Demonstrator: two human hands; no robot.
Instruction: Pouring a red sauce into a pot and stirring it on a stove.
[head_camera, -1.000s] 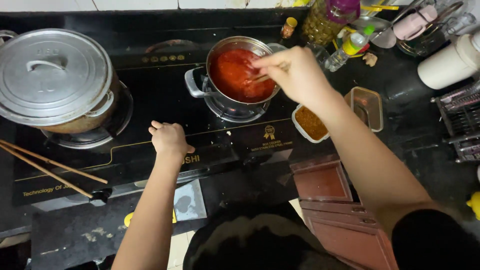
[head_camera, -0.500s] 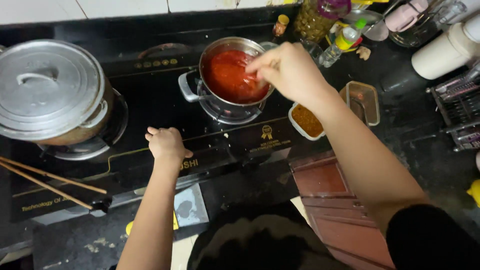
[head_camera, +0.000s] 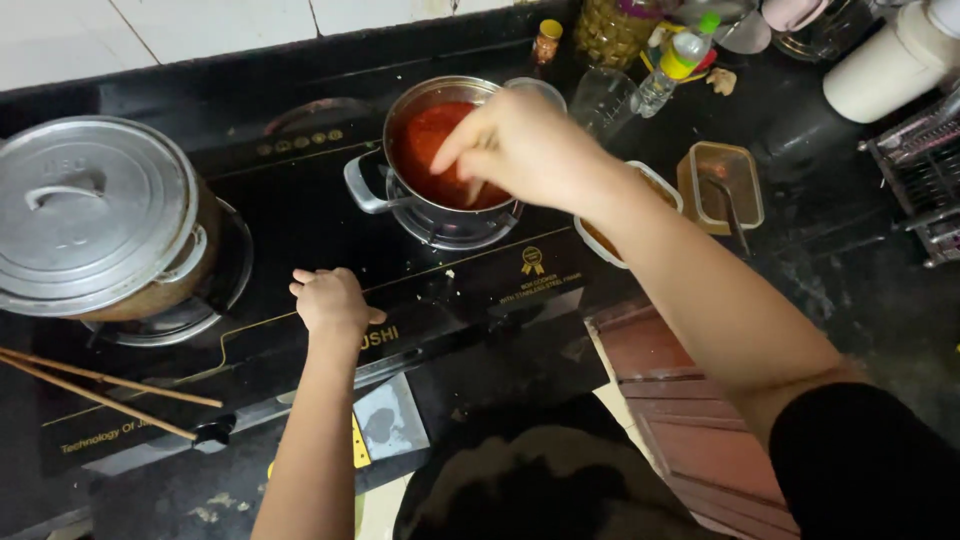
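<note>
The right hand (head_camera: 520, 150) hovers over the small steel pot (head_camera: 445, 160) of red sauce on the stove's right burner, fingertips pinched together, on what cannot be told. The left hand (head_camera: 330, 300), loosely curled and empty, rests on the stove (head_camera: 300, 220). The pot looks hot and sloshy, best gripped by its side handles.

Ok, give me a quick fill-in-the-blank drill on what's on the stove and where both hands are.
1. The right hand is over the small pot, whose contents are ____ in colour.
2. The left hand rests on the black ____.
3. The large pot on the left burner is covered by a ____.
4. The wooden chopsticks lie to the ____ of the left hand.

Missing words: red; stove; lid; left
</note>
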